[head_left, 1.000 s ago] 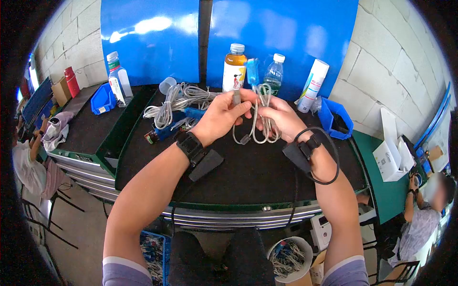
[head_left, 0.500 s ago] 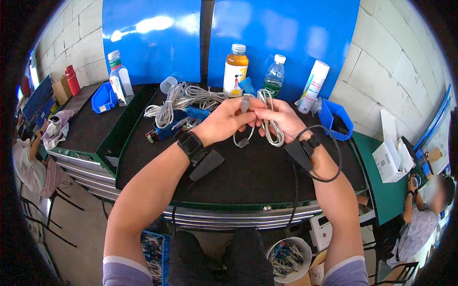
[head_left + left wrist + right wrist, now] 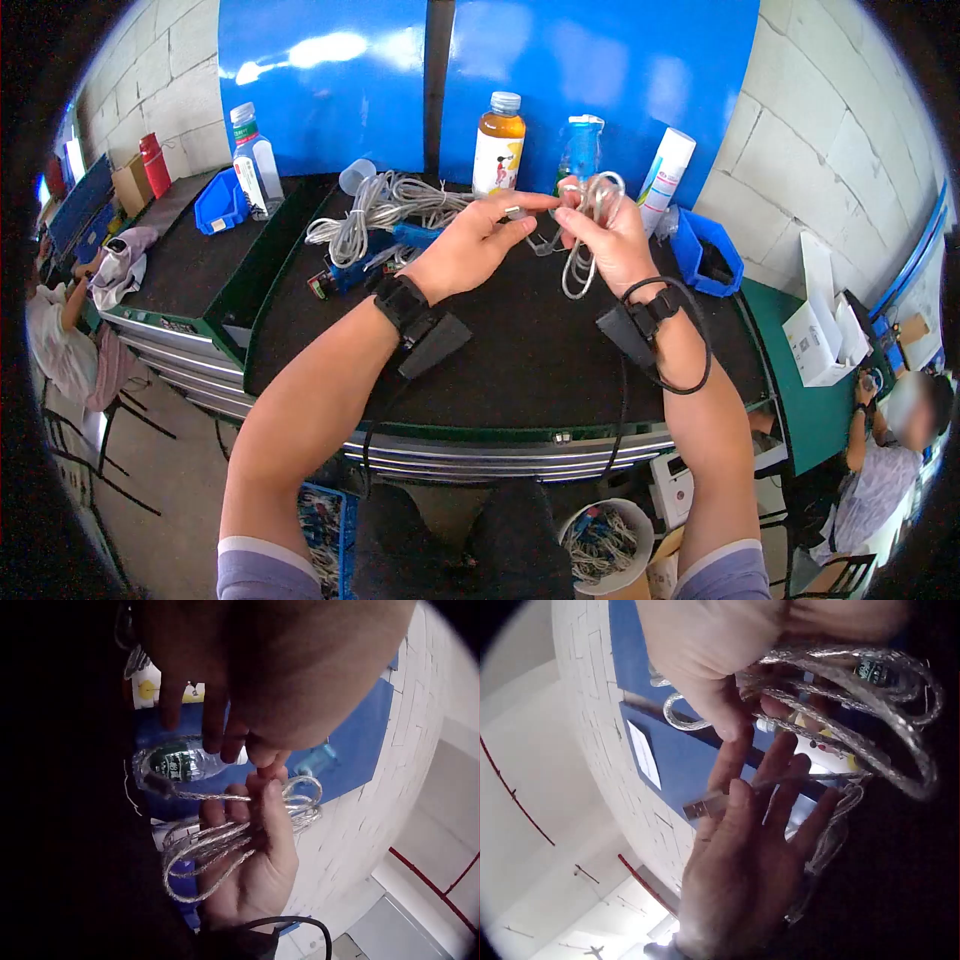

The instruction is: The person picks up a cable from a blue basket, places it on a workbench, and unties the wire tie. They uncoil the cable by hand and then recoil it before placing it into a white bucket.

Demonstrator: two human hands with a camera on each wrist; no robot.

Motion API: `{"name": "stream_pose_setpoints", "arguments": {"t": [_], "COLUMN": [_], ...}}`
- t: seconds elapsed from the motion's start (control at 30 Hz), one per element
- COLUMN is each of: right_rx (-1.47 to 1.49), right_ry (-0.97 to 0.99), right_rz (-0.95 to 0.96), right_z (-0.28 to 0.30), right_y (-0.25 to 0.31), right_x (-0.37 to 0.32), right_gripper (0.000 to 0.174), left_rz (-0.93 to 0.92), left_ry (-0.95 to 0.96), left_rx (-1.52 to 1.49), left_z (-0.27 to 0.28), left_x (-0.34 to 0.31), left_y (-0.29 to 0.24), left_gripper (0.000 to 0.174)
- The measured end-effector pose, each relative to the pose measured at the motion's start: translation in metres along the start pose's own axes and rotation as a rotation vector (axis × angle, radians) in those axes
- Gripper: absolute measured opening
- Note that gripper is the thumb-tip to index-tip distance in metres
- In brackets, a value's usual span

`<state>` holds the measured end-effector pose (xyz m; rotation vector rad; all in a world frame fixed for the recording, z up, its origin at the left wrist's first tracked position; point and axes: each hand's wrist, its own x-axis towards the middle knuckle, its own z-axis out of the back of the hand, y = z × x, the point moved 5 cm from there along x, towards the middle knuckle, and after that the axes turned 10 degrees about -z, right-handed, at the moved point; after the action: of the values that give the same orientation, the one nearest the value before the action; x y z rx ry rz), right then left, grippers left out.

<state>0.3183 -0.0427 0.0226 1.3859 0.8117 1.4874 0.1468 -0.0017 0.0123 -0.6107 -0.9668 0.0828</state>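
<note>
My right hand (image 3: 618, 245) holds a looped, clear-sheathed grey USB cable (image 3: 900, 724), its thumb pressed over the loops. The cable's translucent blue end piece (image 3: 580, 145) sticks up above that hand, overlapping a water bottle in the head view. My left hand (image 3: 465, 250) pinches the metal USB plug (image 3: 703, 808) between thumb and fingers. Its index finger reaches across to the right hand's fingertips, while the other fingers spread out in the right wrist view. A small dark lump (image 3: 157, 785) sits on the cable run between the hands.
Bundled grey cables (image 3: 375, 215) lie left on the black worktop (image 3: 520, 370). Behind stand a juice bottle (image 3: 498, 150), the water bottle (image 3: 184, 761) and a spray can (image 3: 665, 180). A blue bin (image 3: 708, 255) sits right; another person (image 3: 880, 470) is farther right.
My hands have drawn slightly apart, the right one moving right and up with the loops. The blue end piece has swung right, in front of the water bottle. My left index finger has straightened.
</note>
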Motion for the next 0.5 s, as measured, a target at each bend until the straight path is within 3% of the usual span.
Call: {"name": "stream_pose_setpoints", "arguments": {"t": [0.17,0.5], "right_rx": [-0.076,-0.076], "right_ry": [-0.005,-0.011], "right_rz": [0.017,0.024], "right_z": [-0.0043,-0.0049], "right_y": [-0.0033,-0.0039], "right_x": [-0.0015,-0.0005], "right_gripper": [0.032,0.031], "left_rz": [-0.12,-0.029], "left_ry": [0.042,0.047], "left_rx": [0.112,0.037], "left_z": [0.0,-0.0007], "left_x": [-0.0006,-0.0022], "left_y": [-0.0006,0.0046], "left_gripper": [0.031,0.031]}}
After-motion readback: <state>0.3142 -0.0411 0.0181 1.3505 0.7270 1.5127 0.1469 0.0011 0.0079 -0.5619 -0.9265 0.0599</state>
